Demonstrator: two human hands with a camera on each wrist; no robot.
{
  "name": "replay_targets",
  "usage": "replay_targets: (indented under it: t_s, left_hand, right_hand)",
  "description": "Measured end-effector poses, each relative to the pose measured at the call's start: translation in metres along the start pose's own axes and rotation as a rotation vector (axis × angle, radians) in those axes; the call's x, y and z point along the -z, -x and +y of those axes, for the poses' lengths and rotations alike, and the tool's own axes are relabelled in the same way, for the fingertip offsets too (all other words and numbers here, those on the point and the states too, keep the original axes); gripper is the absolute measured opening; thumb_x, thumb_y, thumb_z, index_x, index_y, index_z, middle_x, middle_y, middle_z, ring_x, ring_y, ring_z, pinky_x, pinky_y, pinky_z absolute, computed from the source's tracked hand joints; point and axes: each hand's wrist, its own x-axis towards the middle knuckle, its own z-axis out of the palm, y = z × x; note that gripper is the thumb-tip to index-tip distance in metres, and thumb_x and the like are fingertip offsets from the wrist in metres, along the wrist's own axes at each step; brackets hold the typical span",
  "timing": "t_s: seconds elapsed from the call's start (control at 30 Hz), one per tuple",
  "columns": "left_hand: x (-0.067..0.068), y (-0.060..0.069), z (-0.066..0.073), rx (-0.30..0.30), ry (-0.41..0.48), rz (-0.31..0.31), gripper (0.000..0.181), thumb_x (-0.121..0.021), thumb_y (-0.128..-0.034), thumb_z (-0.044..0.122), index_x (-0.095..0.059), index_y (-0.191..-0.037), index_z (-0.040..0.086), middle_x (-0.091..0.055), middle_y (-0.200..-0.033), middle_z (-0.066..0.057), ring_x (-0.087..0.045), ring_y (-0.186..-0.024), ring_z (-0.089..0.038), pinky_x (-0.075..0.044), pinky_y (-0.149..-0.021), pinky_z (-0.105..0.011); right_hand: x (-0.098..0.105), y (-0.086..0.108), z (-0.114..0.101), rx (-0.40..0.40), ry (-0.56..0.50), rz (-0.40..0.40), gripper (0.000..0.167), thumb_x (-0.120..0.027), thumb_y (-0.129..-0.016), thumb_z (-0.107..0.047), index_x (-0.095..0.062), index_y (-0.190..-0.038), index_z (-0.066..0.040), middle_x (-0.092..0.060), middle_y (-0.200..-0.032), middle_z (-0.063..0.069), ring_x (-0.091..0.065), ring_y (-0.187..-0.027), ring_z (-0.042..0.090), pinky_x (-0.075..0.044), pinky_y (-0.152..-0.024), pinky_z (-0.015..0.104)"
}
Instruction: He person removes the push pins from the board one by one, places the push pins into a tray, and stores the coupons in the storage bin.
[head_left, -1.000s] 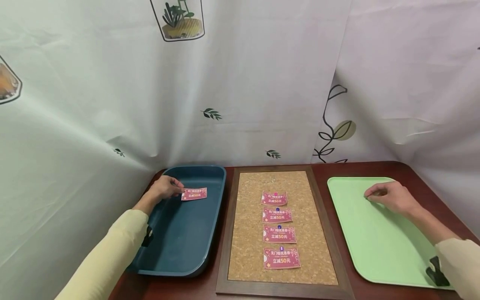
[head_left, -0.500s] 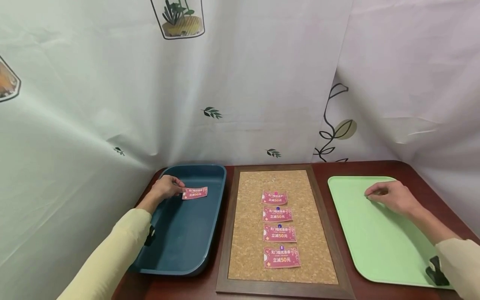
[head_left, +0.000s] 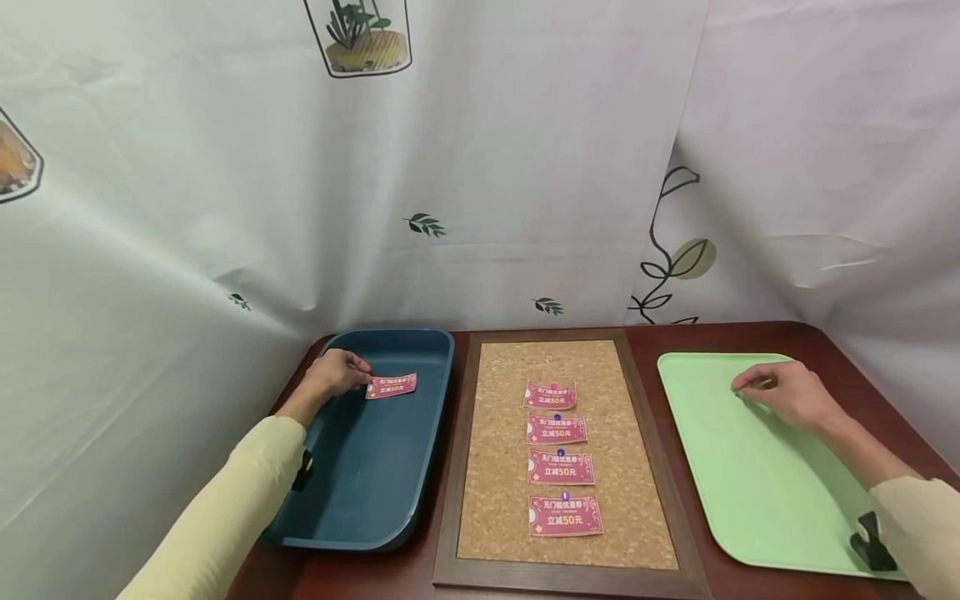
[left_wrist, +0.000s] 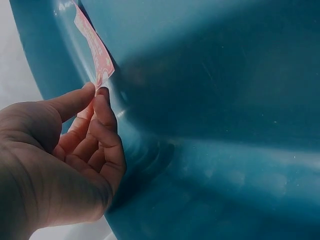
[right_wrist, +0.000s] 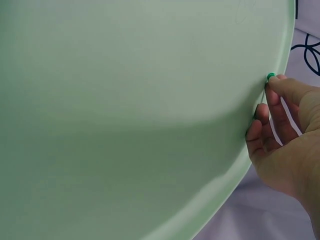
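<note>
Over the far end of the blue tray (head_left: 360,475), my left hand (head_left: 333,374) pinches one end of a pink paper coupon (head_left: 392,386) between thumb and index finger. The left wrist view shows the coupon (left_wrist: 95,45) bowed slightly, its other end free. Above the far part of the light green tray (head_left: 757,500), my right hand (head_left: 787,395) has thumb and index finger together. In the right wrist view, those fingertips pinch a small round green push pin head (right_wrist: 271,76); the rest of the pin is hidden.
Between the trays lies a wood-framed corkboard (head_left: 491,475). Several pink coupons hang in a column on it, including the lowest coupon (head_left: 566,517), each with a coloured pin at its top edge. A white printed curtain (head_left: 525,167) rises behind the dark red table (head_left: 360,575).
Both hands keep their pinches and barely move. The left hand and coupon shift very slightly right and up; the whole head view also drifts a little.
</note>
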Motion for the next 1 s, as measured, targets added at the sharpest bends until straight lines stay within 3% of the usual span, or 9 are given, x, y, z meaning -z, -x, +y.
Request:
replay_targets:
  t_s: [0.3, 0.6, 0.8, 1.0]
  left_hand:
    - [-0.0015, -0.0023, -0.0015, 0.01, 0.006, -0.012, 0.019, -0.072, -0.1027, 0.015, -0.071, -0.112, -0.001, -0.071, -0.103, -0.017, -0.063, -0.092, -0.03, -0.05, -0.085, -0.046]
    - [-0.0029, -0.0013, -0.0005, 0.019, -0.06, -0.037, 0.018, -0.073, -0.1017, 0.018, -0.072, -0.108, 0.001, -0.07, -0.096, -0.014, -0.062, -0.091, -0.03, -0.048, -0.09, -0.051]
    - [-0.0049, 0.001, 0.0014, -0.02, -0.11, -0.046, 0.012, -0.072, -0.1006, 0.015, -0.075, -0.099, 0.003, -0.069, -0.085, -0.008, -0.061, -0.082, -0.025, -0.049, -0.078, -0.044]
    - [-0.0063, -0.0007, 0.0036, -0.012, -0.128, 0.014, 0.013, -0.074, -0.0997, 0.015, -0.074, -0.105, 0.003, -0.071, -0.094, -0.011, -0.062, -0.085, -0.027, -0.05, -0.078, -0.044]
  right_hand:
    - [-0.0006, 0.001, -0.0001, 0.007, -0.007, 0.023, 0.007, -0.077, -0.095, -0.004, -0.079, -0.101, -0.002, -0.077, -0.092, 0.01, -0.063, -0.075, -0.002, -0.048, -0.062, 0.026]
    - [-0.0009, 0.0008, 0.0002, 0.003, -0.007, 0.027, 0.006, -0.076, -0.095, -0.002, -0.079, -0.1, -0.002, -0.076, -0.092, 0.011, -0.063, -0.074, 0.0, -0.048, -0.061, 0.027]
    - [-0.0019, -0.0009, 0.0003, 0.005, 0.001, 0.04, 0.005, -0.077, -0.094, -0.003, -0.079, -0.099, -0.002, -0.077, -0.091, 0.011, -0.064, -0.074, 0.0, -0.047, -0.062, 0.026]
    - [-0.0021, -0.0026, -0.001, -0.008, 0.014, 0.044, 0.006, -0.077, -0.094, -0.003, -0.079, -0.099, -0.002, -0.076, -0.091, 0.011, -0.065, -0.075, 0.004, -0.047, -0.063, 0.026]
